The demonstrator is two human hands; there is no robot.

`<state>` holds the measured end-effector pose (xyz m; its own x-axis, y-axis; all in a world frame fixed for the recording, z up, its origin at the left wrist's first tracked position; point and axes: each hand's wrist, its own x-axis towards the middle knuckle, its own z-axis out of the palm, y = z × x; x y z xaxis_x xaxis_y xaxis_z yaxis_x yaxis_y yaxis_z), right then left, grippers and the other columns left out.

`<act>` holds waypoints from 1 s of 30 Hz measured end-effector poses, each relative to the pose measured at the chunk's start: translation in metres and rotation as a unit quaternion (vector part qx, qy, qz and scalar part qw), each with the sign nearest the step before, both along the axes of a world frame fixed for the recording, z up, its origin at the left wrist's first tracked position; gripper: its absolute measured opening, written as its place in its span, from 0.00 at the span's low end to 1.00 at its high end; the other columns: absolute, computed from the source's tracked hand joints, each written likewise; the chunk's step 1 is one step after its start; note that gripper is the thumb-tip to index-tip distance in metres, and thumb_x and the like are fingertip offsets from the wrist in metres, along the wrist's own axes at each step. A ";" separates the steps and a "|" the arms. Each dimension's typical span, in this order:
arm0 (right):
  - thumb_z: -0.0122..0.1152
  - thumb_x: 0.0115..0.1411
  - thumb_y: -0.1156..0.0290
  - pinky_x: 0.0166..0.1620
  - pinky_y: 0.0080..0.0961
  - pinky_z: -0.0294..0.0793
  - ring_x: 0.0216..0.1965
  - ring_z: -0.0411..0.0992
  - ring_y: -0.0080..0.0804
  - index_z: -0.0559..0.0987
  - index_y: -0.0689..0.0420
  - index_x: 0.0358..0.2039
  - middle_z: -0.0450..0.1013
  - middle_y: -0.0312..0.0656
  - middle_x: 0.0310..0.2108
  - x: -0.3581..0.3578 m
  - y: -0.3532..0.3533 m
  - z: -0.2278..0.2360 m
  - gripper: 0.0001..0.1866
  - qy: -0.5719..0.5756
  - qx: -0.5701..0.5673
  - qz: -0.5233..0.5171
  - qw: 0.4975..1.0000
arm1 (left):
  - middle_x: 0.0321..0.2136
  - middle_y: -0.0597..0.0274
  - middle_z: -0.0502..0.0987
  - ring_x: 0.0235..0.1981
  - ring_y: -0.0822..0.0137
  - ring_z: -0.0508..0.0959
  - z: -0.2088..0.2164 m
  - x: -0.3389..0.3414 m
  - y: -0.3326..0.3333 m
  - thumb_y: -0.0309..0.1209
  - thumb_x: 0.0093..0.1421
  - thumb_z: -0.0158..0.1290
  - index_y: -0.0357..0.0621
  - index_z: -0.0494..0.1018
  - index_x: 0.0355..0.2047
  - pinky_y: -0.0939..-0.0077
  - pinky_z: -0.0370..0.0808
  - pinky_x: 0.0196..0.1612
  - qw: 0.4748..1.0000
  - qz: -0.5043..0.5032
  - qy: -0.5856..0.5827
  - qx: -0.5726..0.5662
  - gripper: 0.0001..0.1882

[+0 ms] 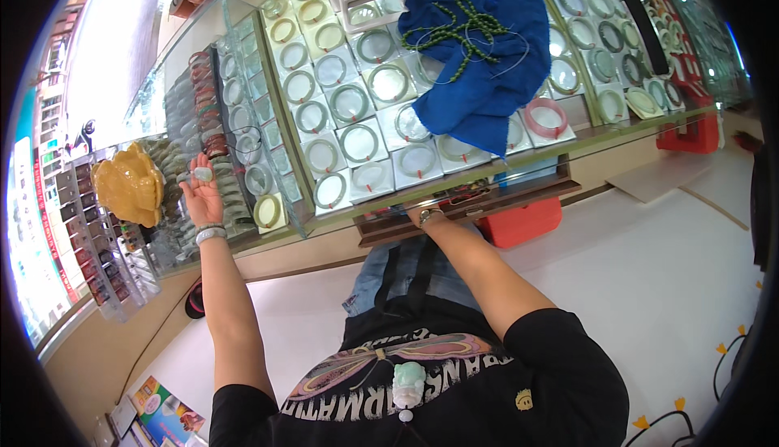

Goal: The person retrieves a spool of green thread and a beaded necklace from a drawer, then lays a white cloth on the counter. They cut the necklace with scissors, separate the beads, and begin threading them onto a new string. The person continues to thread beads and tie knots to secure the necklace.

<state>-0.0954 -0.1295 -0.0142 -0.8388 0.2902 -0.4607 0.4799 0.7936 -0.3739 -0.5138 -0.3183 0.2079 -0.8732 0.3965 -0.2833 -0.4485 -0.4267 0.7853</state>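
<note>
On the left, my left hand point(206, 197) is palm up over the display counter, fingers stretched out. A pale oval stone piece point(202, 174) rests on those fingers. A light bracelet point(212, 234) circles that wrist. My right hand point(415, 213) reaches into an open brown drawer point(381, 229) beneath the counter's front edge. Its fingers are hidden there, so what they touch does not show. Above it, a blue cloth point(487, 94) lies on the glass with strings of dark green beads point(466, 32) on top.
Bangles in white boxes, such as a green bangle point(350, 102) and a pink bangle point(546, 118), fill the glass counter point(324, 217). A yellow carved ornament point(130, 185) stands left of my left hand. A red bin point(523, 223) sits below the drawer.
</note>
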 end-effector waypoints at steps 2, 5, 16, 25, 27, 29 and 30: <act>0.52 0.60 0.68 0.52 0.43 0.73 0.51 0.73 0.47 0.79 0.58 0.47 0.73 0.52 0.52 -0.006 -0.002 -0.007 0.16 0.007 0.003 -0.003 1.000 | 0.67 0.37 0.48 0.68 0.47 0.53 -0.002 -0.007 -0.006 0.45 0.71 0.32 0.28 0.46 0.65 0.54 0.55 0.70 1.000 -0.017 -0.009 -0.012 0.34; 0.53 0.59 0.66 0.52 0.44 0.73 0.51 0.73 0.48 0.78 0.58 0.46 0.73 0.52 0.50 -0.013 0.002 -0.007 0.17 -0.001 -0.019 -0.003 1.000 | 0.65 0.34 0.53 0.66 0.47 0.57 -0.004 -0.016 -0.013 0.48 0.70 0.35 0.27 0.49 0.64 0.55 0.58 0.69 0.997 -0.055 -0.035 0.027 0.36; 0.54 0.56 0.60 0.52 0.45 0.72 0.48 0.73 0.52 0.78 0.60 0.43 0.75 0.55 0.46 -0.005 0.029 0.073 0.20 -0.083 -0.148 0.058 0.984 | 0.64 0.37 0.58 0.65 0.49 0.60 -0.012 -0.018 -0.022 0.49 0.70 0.36 0.26 0.55 0.61 0.55 0.58 0.68 0.982 -0.116 -0.071 0.134 0.35; 0.65 0.48 0.66 0.34 0.25 0.75 0.28 0.76 0.26 0.82 0.58 0.39 0.78 0.40 0.28 0.159 0.156 0.214 0.16 -0.044 -0.411 -0.102 0.905 | 0.65 0.37 0.55 0.66 0.48 0.57 -0.002 -0.008 -0.003 0.48 0.70 0.35 0.25 0.54 0.62 0.55 0.54 0.70 0.999 -0.026 -0.023 0.004 0.35; 0.62 0.54 0.73 0.34 0.20 0.73 0.30 0.73 0.19 0.81 0.59 0.44 0.77 0.35 0.28 0.200 0.188 0.265 0.16 0.044 -0.518 -0.213 0.827 | 0.65 0.36 0.54 0.66 0.47 0.57 0.002 -0.002 0.004 0.47 0.71 0.34 0.24 0.53 0.62 0.55 0.55 0.70 1.000 -0.004 -0.015 -0.015 0.34; 0.62 0.56 0.75 0.36 0.18 0.73 0.33 0.72 0.17 0.79 0.60 0.49 0.77 0.32 0.31 0.219 0.217 0.298 0.18 0.123 -0.491 -0.280 0.816 | 0.64 0.36 0.55 0.66 0.47 0.58 0.005 0.000 0.007 0.45 0.71 0.34 0.24 0.53 0.61 0.56 0.56 0.70 1.000 0.006 -0.022 -0.013 0.32; 0.62 0.56 0.74 0.35 0.18 0.72 0.33 0.71 0.16 0.78 0.60 0.50 0.77 0.31 0.31 0.223 0.231 0.307 0.19 0.164 -0.471 -0.333 0.800 | 0.64 0.35 0.55 0.66 0.46 0.58 0.005 0.002 0.007 0.44 0.71 0.34 0.24 0.53 0.61 0.56 0.57 0.69 0.999 0.018 -0.022 -0.025 0.32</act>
